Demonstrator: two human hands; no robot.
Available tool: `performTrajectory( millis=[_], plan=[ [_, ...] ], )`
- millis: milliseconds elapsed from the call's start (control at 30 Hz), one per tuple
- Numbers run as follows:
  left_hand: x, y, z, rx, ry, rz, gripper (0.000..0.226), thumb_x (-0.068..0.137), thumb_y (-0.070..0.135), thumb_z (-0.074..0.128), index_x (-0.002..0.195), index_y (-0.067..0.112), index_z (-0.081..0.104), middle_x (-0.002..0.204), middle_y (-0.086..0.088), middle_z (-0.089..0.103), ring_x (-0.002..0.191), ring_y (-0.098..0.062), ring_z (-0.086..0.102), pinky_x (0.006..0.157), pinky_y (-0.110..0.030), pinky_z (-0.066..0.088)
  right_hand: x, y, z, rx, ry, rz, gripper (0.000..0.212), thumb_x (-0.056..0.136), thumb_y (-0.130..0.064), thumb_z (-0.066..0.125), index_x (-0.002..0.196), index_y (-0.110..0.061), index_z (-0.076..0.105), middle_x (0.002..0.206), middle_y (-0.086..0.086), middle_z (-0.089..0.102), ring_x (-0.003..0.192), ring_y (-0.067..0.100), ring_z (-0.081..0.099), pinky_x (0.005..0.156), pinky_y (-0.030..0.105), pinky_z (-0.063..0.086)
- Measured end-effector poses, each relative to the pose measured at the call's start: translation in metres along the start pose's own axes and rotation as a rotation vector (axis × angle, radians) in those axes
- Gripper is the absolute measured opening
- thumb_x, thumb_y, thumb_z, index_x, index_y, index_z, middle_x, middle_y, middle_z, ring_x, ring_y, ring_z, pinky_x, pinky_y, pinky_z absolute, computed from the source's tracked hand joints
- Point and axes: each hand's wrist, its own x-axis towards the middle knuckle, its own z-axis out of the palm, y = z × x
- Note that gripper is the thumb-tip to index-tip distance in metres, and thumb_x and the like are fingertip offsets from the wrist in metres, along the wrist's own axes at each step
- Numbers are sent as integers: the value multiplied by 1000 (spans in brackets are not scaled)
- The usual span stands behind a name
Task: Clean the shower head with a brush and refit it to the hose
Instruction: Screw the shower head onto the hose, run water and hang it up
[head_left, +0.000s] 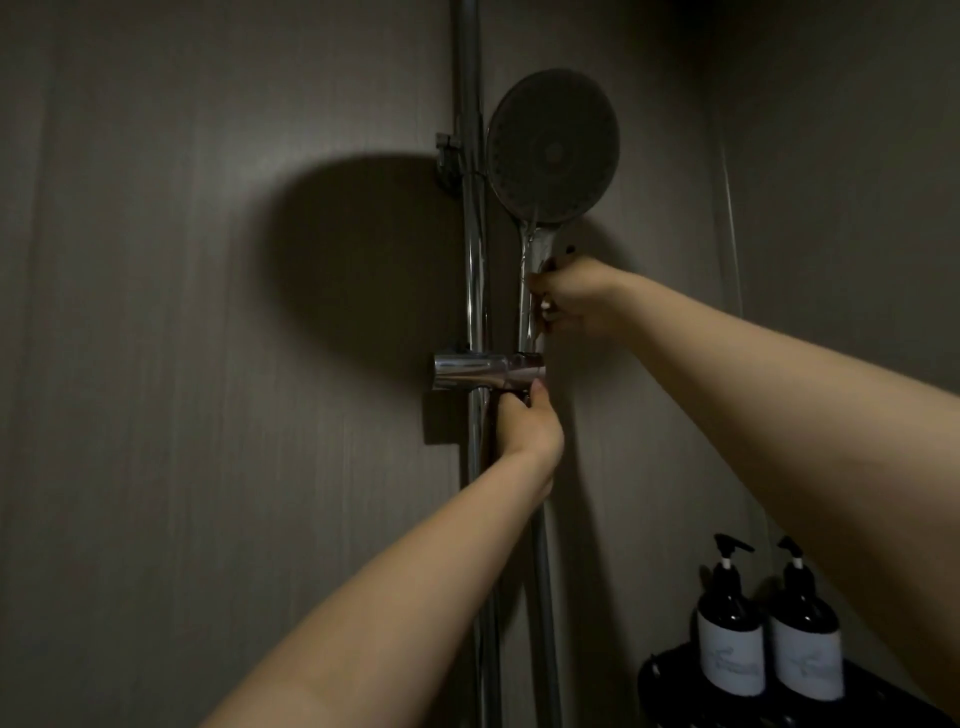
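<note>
The round grey shower head (554, 148) stands upright in the chrome holder (488, 371) on the vertical rail (474, 270), its face turned toward me. My right hand (576, 304) is wrapped around its chrome handle just above the holder. Directly under the holder, my left hand (527, 426) is closed on the hose connector where the hose (545, 597) meets the handle; the joint itself is hidden by my fingers. No brush is in sight.
Two dark pump bottles (730, 623) (805, 629) with white labels stand on a black corner shelf (660, 675) at the lower right. A second clamp (448, 156) sits higher on the rail. Dim grey wall panels surround the rail.
</note>
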Motion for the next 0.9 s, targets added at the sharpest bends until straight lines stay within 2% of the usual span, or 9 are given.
performTrajectory(
  millis=[133,267,333,433,633,733,800,833,900],
  plan=[
    [2,-3,-2,-7,-8,19,38,100,35,37,129,14,47,131,-8,55,123,-27,51,109,-44,36,5,4,1,-10,7,1,17,98,-20,47,82,-15,48,80,5,46,72,15,48,77,32,50],
    [-2,-6,-4,-18,-33,43,36,99,35,38,127,15,49,125,-7,58,119,-26,53,105,-40,38,0,2,-1,-49,-1,-12,17,98,-21,46,82,-15,48,81,5,48,72,16,50,68,29,49],
    [-4,-6,-4,-4,-27,64,35,100,34,37,125,14,51,122,-7,59,116,-25,55,100,-35,38,-4,-1,-1,-72,-11,-20,18,99,-20,45,81,-15,47,80,5,47,71,16,49,69,29,49],
    [-6,-4,-5,22,-31,77,33,100,33,36,122,14,52,110,-3,58,110,-22,55,92,-31,37,-7,-4,-1,-79,-2,-14,19,99,-19,42,81,-14,47,77,5,46,67,14,47,62,26,47],
    [-12,4,-8,63,-51,51,35,99,34,39,123,12,53,117,-7,61,112,-26,57,100,-40,43,-14,-1,1,-59,9,-3,26,100,-13,32,78,-12,44,71,6,43,62,17,43,63,30,45],
    [-19,5,-11,76,-69,42,38,99,34,38,131,14,47,127,-8,58,120,-27,54,106,-42,39,-21,0,-3,-105,33,5,26,101,-14,31,82,-9,48,76,9,49,72,21,52,78,36,52],
    [-23,5,-12,81,-72,42,39,100,32,38,133,14,45,130,-8,56,122,-27,52,107,-43,38,-26,0,-5,-132,42,1,22,101,-14,32,94,-5,51,81,10,52,82,24,55,88,39,51],
    [-24,5,-13,84,-71,41,39,100,32,38,133,14,44,130,-8,56,123,-27,52,107,-43,38,-29,0,-6,-136,44,-1,20,101,-13,32,97,-4,50,82,11,52,82,24,55,85,39,52],
    [-29,7,-14,95,-64,44,39,100,31,38,134,13,42,131,-9,55,122,-27,51,105,-41,38,-31,2,-6,-147,41,-7,20,100,-12,34,92,-6,51,81,10,53,74,19,54,69,33,51]
  ],
)
